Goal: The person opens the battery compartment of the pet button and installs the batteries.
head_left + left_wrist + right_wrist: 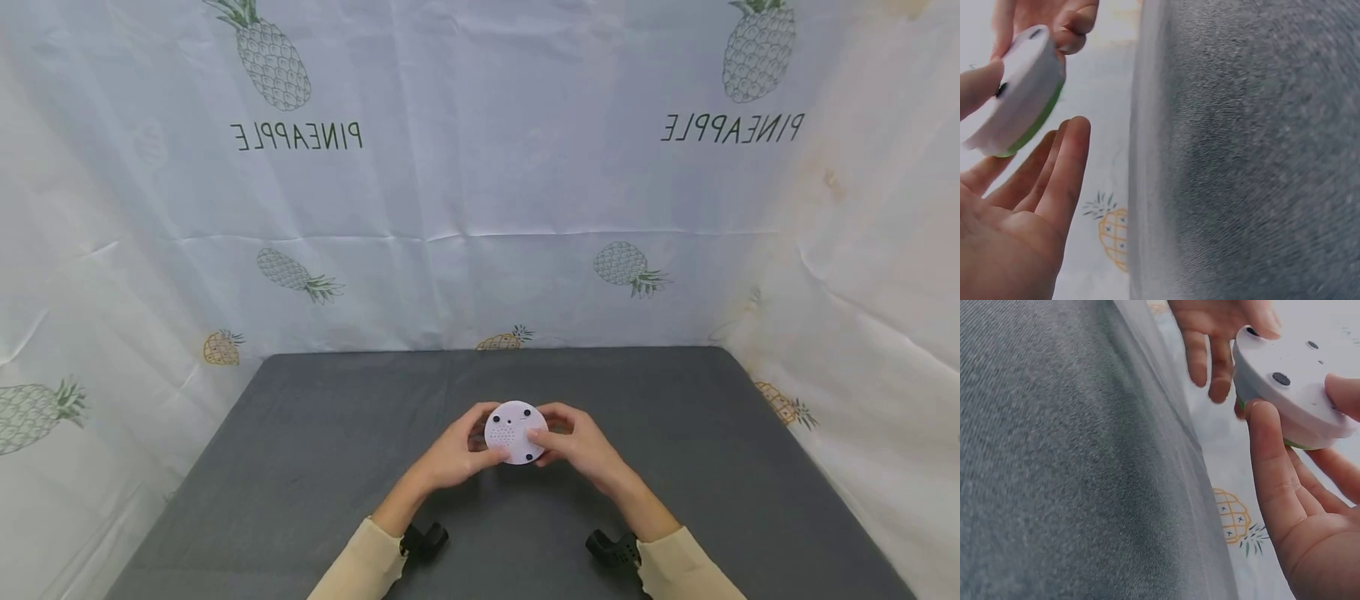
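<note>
A round white device point(513, 432) with dark round feet and a patch of small holes is held up over the table, its flat face towards the head camera. In the left wrist view, a green edge shows on the far side of the device point(1030, 94). My left hand point(452, 456) holds its left side, thumb on the flat face and some fingers behind. From the right, my right hand point(588, 452) grips it, thumb on the face and fingers underneath. The right wrist view shows the device point(1304, 403) tilted between both hands. Its green side is mostly hidden.
A dark grey table point(337, 467) spreads beneath the hands. White cloth point(480, 183) printed with pineapples hangs behind it and at both sides. Black wrist mounts point(426, 542) sit on both forearms by the cream sleeves point(367, 562).
</note>
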`<move>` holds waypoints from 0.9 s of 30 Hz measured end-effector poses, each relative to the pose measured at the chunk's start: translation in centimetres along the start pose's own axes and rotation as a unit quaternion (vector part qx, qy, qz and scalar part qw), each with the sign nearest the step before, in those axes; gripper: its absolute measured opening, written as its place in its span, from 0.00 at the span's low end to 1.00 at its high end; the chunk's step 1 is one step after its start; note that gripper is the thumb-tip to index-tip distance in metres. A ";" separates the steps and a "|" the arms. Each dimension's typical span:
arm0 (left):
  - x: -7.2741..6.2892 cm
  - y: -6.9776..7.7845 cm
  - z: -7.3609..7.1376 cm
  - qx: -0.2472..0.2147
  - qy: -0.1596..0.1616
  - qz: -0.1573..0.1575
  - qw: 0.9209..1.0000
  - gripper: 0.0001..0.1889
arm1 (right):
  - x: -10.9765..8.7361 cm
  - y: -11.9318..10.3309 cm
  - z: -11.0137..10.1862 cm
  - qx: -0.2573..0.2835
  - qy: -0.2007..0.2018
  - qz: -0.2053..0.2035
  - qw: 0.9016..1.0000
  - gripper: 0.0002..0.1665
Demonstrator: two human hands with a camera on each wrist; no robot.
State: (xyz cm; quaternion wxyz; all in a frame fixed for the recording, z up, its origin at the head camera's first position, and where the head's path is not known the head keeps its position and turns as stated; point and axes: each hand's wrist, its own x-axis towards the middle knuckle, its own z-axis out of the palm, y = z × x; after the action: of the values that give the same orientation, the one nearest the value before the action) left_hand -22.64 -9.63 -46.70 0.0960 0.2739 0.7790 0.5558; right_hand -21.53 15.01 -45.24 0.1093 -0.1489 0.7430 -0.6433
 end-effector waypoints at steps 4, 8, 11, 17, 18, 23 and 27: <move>0.0 0.4 -0.3 0.022 0.020 0.000 1.000 0.27 | -0.1 0.0 0.0 -0.015 0.000 -0.014 1.000 0.29; 0.0 0.7 -0.5 0.040 0.030 -0.020 0.999 0.23 | -0.2 0.1 -0.1 -0.032 0.004 -0.027 0.999 0.30; -0.1 0.8 -0.6 0.038 0.022 -0.035 0.998 0.23 | -0.3 0.3 -0.2 -0.045 0.008 -0.042 0.998 0.30; 0.0 1.0 -0.7 -0.032 0.000 -0.042 0.999 0.24 | -0.3 0.8 -0.3 -0.059 0.014 -0.077 0.995 0.27; 0.1 1.0 -0.7 -0.044 -0.004 -0.042 0.998 0.25 | -0.3 0.9 -0.3 -0.060 0.016 -0.086 0.994 0.27; 0.3 1.1 -0.4 -0.083 -0.005 -0.042 0.996 0.24 | -0.4 0.9 -0.1 -0.078 0.018 -0.110 0.991 0.27; 0.5 1.1 -0.2 -0.090 0.010 -0.038 0.995 0.22 | -0.3 0.8 -0.3 -0.077 0.005 -0.094 0.993 0.30</move>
State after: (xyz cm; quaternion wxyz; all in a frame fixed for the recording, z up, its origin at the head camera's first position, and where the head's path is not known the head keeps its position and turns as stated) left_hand -22.77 -9.29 -45.59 0.1336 0.2288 0.7367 0.6222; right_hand -21.39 15.48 -46.03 0.0330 -0.2224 0.7737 -0.5922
